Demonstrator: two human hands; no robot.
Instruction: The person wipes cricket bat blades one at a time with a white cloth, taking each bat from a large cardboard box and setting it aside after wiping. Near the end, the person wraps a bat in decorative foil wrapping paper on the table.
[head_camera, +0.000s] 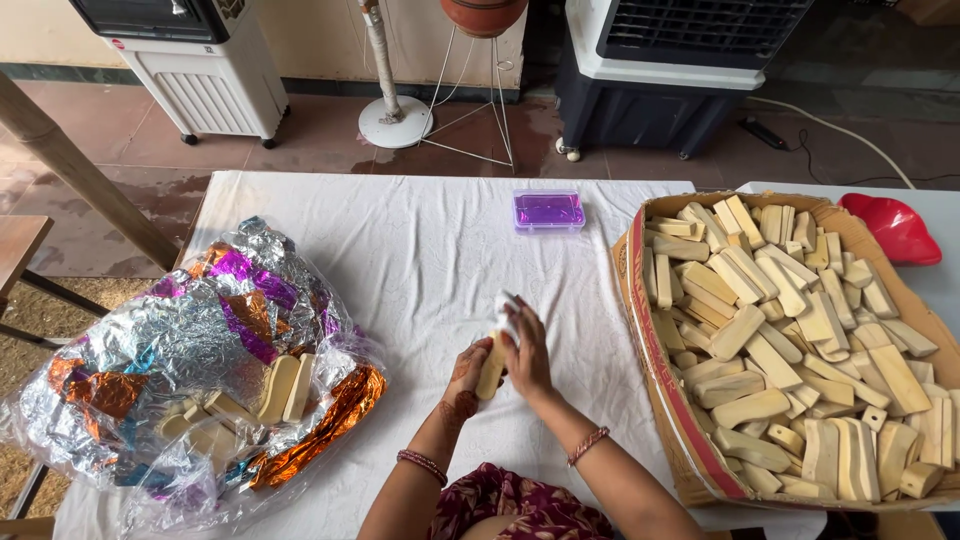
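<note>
Hands grip one pale wooden block: left hand closed beneath, right hand pressing white cloth above.

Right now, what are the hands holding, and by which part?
Both hands hold one pale wooden piece: left hand at its lower side, right hand pressing a white cloth over its top end.

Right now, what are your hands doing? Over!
Left hand and right hand both grip one pale wooden piece. White cloth on it. Nothing in the way.
</note>
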